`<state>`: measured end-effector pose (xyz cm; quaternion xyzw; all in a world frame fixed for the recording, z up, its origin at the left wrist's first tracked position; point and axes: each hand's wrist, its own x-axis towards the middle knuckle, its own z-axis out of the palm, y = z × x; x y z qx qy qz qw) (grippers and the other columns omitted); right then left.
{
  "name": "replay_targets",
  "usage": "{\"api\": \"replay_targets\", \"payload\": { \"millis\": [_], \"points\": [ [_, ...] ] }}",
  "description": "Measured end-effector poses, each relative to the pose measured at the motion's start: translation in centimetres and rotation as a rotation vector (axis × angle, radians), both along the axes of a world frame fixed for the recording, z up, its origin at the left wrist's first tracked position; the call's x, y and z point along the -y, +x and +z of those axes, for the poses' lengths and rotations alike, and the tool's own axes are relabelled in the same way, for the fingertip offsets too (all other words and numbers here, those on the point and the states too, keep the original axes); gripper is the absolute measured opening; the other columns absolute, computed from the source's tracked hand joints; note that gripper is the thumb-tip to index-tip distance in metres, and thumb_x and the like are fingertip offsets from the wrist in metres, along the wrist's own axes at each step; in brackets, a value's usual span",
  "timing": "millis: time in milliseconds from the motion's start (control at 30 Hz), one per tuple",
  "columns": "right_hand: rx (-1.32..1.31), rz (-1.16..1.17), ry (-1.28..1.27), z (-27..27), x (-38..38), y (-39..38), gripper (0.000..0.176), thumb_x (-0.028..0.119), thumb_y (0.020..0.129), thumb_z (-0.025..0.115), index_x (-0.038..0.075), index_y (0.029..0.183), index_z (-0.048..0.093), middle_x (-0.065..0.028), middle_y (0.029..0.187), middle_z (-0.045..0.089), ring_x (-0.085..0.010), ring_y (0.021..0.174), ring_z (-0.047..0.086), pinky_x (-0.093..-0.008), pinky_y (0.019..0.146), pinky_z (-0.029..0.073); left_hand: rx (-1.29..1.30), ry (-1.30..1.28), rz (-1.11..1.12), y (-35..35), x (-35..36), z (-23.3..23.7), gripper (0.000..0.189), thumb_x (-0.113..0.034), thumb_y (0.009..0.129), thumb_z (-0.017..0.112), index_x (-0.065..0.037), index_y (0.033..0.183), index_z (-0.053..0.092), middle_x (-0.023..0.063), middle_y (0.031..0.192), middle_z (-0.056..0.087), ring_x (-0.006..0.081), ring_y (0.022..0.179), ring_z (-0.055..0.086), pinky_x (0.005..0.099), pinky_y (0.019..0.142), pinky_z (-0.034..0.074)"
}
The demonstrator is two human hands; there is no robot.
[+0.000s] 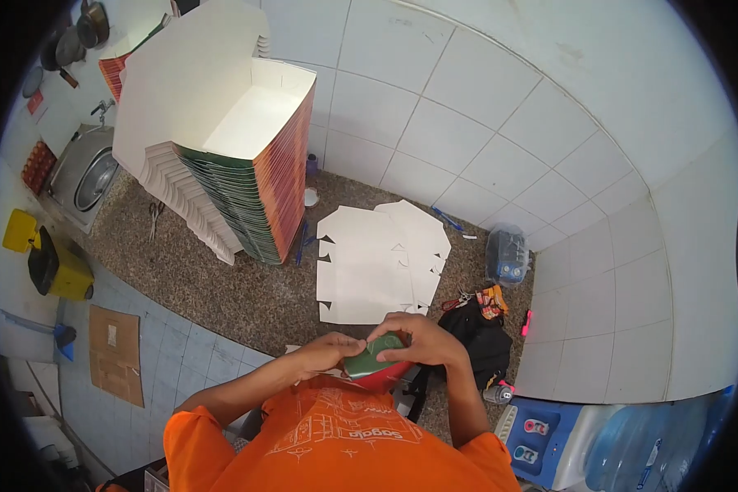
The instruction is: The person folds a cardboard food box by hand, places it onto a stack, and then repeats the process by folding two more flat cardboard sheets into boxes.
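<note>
Close to my chest I hold a green and red cardboard box (375, 357), partly folded. My left hand (336, 351) grips its left edge with fingers closed on the card. From the right, my right hand (418, 338) pinches the green panel, thumb on its face and fingers along the upper edge. Just beyond my hands, flat white box blanks (361, 266) with cut slots overlap on the granite counter. A tall nested stack of folded boxes (254, 176), green and orange outside and white inside, stands at the left. The lower part of the held box is hidden by my hands.
On the granite counter (197, 291) lie scissors (155, 220), a blue pen (447, 218) and a black bag (477, 340). A clear plastic container (507, 254) stands by the tiled wall. A water dispenser (541, 439) is at my right, a sink (93, 180) far left.
</note>
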<state>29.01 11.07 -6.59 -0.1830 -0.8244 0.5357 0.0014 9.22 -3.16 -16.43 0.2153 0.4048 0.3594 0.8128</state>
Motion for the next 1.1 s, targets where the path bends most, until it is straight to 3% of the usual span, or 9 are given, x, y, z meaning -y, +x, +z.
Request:
{"api": "replay_targets", "payload": {
  "millis": [167, 300, 467, 533, 600, 667, 833, 1000, 1100],
  "points": [
    [-0.128, -0.465, 0.226, -0.4, 2.6, -0.7, 0.021, 0.014, 0.089, 0.077, 0.009, 0.109, 0.074, -0.0036, 0.1, 0.065, -0.0165, 0.091, 0.063, -0.0311, 0.077, 0.05, -0.159, 0.186, 0.012, -1.4, -0.2, 0.9, 0.034, -0.031, 0.106, 0.057, -0.001, 0.11, 0.072, -0.0016, 0.086, 0.069, 0.0045, 0.074, 0.058, 0.0237, 0.069, 0.048],
    [-0.325, -0.295, 0.075, -1.9, 3.0, -1.4, 0.02, 0.013, 0.092, 0.071, 0.006, 0.111, 0.072, -0.0094, 0.108, 0.061, -0.0231, 0.096, 0.064, -0.0325, 0.08, 0.05, -0.233, 0.351, 0.051, -1.4, -0.6, 5.2, 0.031, -0.026, 0.105, 0.06, 0.001, 0.116, 0.07, -0.0014, 0.089, 0.071, 0.0027, 0.079, 0.058, 0.021, 0.068, 0.047],
    [-0.692, -0.805, 0.59, -4.4, 5.7, -2.2, 0.016, 0.016, 0.095, 0.067, 0.003, 0.103, 0.07, -0.0137, 0.112, 0.057, -0.0271, 0.105, 0.06, -0.0375, 0.086, 0.049, -0.179, 0.523, -0.015, -0.7, -1.4, 3.8, 0.026, -0.017, 0.104, 0.062, -0.001, 0.123, 0.066, 0.0026, 0.1, 0.073, 0.0047, 0.087, 0.063, 0.0227, 0.072, 0.051],
    [-0.765, -0.812, 0.525, -5.6, 6.4, -2.0, 0.019, 0.015, 0.087, 0.076, 0.005, 0.101, 0.068, -0.0134, 0.11, 0.057, -0.028, 0.103, 0.059, -0.0397, 0.087, 0.05, 0.082, 0.196, 0.65, -0.4, -2.6, 6.3, 0.025, -0.015, 0.104, 0.06, -0.002, 0.125, 0.062, 0.0039, 0.104, 0.072, 0.0107, 0.09, 0.069, 0.0281, 0.08, 0.056],
    [-0.713, -0.485, 0.847, -5.8, 6.7, -2.5, 0.028, 0.01, 0.076, 0.083, 0.006, 0.097, 0.065, -0.0114, 0.107, 0.054, -0.0293, 0.1, 0.058, -0.0408, 0.087, 0.049, 0.168, 0.219, 0.768, 0.3, -3.6, 7.8, 0.023, -0.012, 0.103, 0.061, -0.003, 0.124, 0.06, 0.0045, 0.107, 0.071, 0.0121, 0.091, 0.07, 0.0308, 0.08, 0.058],
    [-0.699, -0.451, 0.916, -6.5, 5.5, -3.3, 0.04, 0.005, 0.067, 0.089, 0.008, 0.1, 0.067, -0.0093, 0.106, 0.058, -0.03, 0.098, 0.061, -0.0409, 0.086, 0.05, 0.166, 0.345, 1.016, 2.1, -4.8, 6.9, 0.02, -0.011, 0.101, 0.064, -0.002, 0.119, 0.06, 0.0041, 0.104, 0.071, 0.0096, 0.086, 0.068, 0.0292, 0.071, 0.058],
    [-0.605, -0.7, 0.791, -3.3, 2.3, -5.2, 0.043, 0.001, 0.074, 0.083, 0.007, 0.115, 0.072, -0.0118, 0.115, 0.07, -0.0314, 0.105, 0.067, -0.0409, 0.09, 0.055, -0.491, 0.669, 0.932, 2.5, -7.0, 2.5, 0.023, -0.017, 0.103, 0.062, 0.0, 0.118, 0.061, 0.0003, 0.097, 0.067, 0.0042, 0.084, 0.062, 0.0228, 0.069, 0.05],
    [-0.56, -0.509, 0.655, -0.6, 1.9, -4.4, 0.036, 0.002, 0.073, 0.084, 0.003, 0.109, 0.075, -0.0129, 0.11, 0.074, -0.0294, 0.103, 0.069, -0.0379, 0.091, 0.055, -0.165, 0.546, 0.777, -0.5, -6.9, 8.0, 0.035, -0.032, 0.108, 0.053, -0.001, 0.123, 0.063, 0.0, 0.099, 0.067, 0.0049, 0.088, 0.06, 0.025, 0.079, 0.05],
    [-0.663, -0.702, 0.836, -2.6, 1.8, -5.1, 0.029, 0.003, 0.071, 0.086, 0.005, 0.099, 0.078, -0.0112, 0.111, 0.074, -0.0273, 0.104, 0.069, -0.0364, 0.085, 0.057, -0.177, 0.536, 0.762, 2.0, -6.5, 6.8, 0.034, -0.032, 0.108, 0.053, -0.001, 0.115, 0.065, 0.001, 0.098, 0.066, 0.0048, 0.085, 0.06, 0.0227, 0.077, 0.049]
  ]
}}
